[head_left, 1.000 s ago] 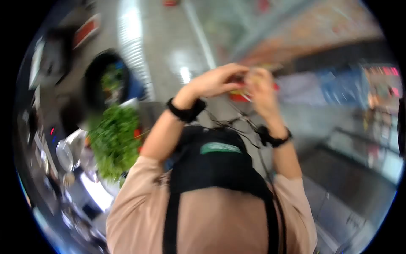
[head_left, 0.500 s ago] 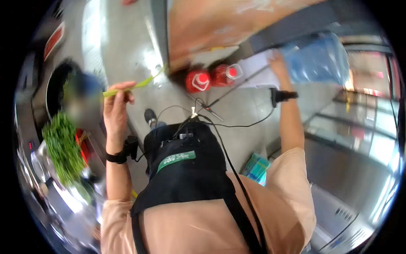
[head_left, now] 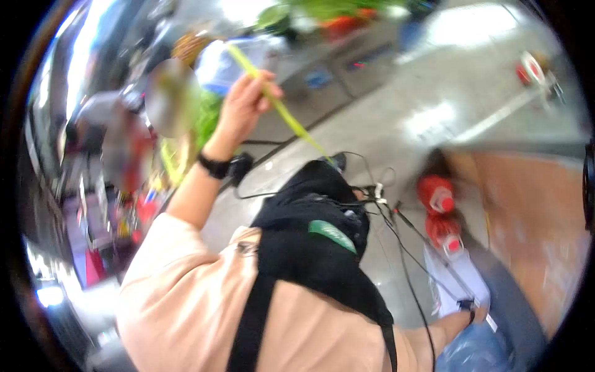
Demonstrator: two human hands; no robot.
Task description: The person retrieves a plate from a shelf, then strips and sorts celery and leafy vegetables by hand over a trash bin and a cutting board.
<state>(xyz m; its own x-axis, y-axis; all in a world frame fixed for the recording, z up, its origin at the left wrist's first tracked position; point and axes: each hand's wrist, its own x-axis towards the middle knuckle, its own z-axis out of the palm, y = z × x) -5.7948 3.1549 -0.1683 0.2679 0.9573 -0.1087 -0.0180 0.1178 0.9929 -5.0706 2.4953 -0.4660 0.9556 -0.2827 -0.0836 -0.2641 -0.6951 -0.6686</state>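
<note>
My left hand [head_left: 248, 99] is raised left of centre, its fingers closed on a long, thin yellow-green strip [head_left: 291, 121]. One end of the strip sticks up past the fingers; the other slopes down toward the floor. My right hand [head_left: 478, 313] is low on the right, small and blurred, by a white bundle [head_left: 455, 282] and a clear blue plastic bag [head_left: 474, 352]. Its fingers cannot be made out.
Red-capped containers of red liquid [head_left: 436, 194] stand on the floor beside an orange-brown panel [head_left: 533, 217]. Black cables [head_left: 403, 260] hang in front of my apron. Leafy greens [head_left: 338, 7] lie on a steel counter [head_left: 310, 93]. People, blurred, are at the left.
The view has swung left, bringing the counter and people into view ahead. My left hand still holds the strip, first seen in it half a second ago; a second ago both hands were close together.
</note>
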